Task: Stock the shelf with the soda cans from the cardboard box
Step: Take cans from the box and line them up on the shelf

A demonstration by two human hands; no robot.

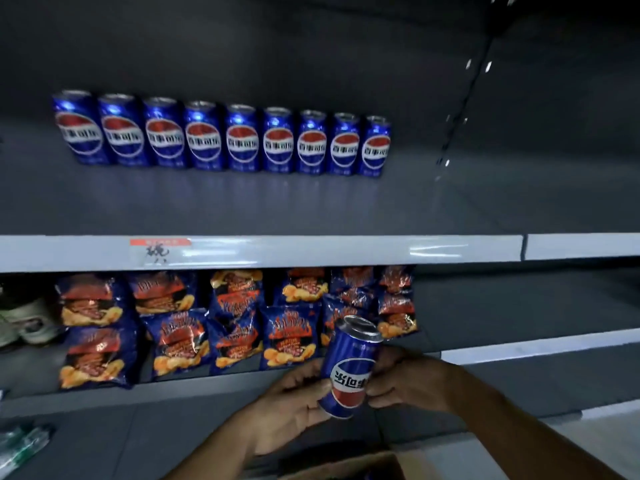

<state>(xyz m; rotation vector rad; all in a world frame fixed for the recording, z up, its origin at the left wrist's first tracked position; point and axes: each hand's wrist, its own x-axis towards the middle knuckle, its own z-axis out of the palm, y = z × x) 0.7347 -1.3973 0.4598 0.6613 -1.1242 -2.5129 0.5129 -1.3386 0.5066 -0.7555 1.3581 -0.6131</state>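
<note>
Nine soda cans (221, 136) already stand in one row on the shelf (311, 249), labels forward, with free space to the right of the row. Below that shelf, both hands hold one more can (349, 367): the left hand (291, 407) and the right hand (412, 382) have their fingers curled around its lower part. Its label looks upside down. The cardboard box (374, 465) is under the hands; how many cans remain inside, I cannot tell.
</note>
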